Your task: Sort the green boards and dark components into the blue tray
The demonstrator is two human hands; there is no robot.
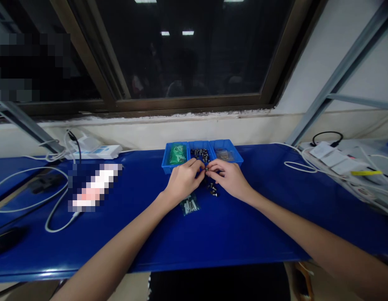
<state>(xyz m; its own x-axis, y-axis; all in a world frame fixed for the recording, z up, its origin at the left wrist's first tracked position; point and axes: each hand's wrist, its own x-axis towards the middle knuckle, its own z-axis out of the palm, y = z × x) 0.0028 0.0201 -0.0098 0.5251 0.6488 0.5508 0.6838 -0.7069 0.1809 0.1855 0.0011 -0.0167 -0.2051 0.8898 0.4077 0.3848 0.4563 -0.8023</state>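
Got a tiny dark screw (207, 169) between my fingertips, just over the middle compartment of the blue parts tray (172, 168). My left hand (184, 180) and right hand (228, 177) curl in close; can't tell which one's gripping. Loose screws (213, 189) lie on the blue bench (244, 234).

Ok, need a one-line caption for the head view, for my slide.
Left hand and right hand meet over small screws in front of a blue parts tray on a blue bench.
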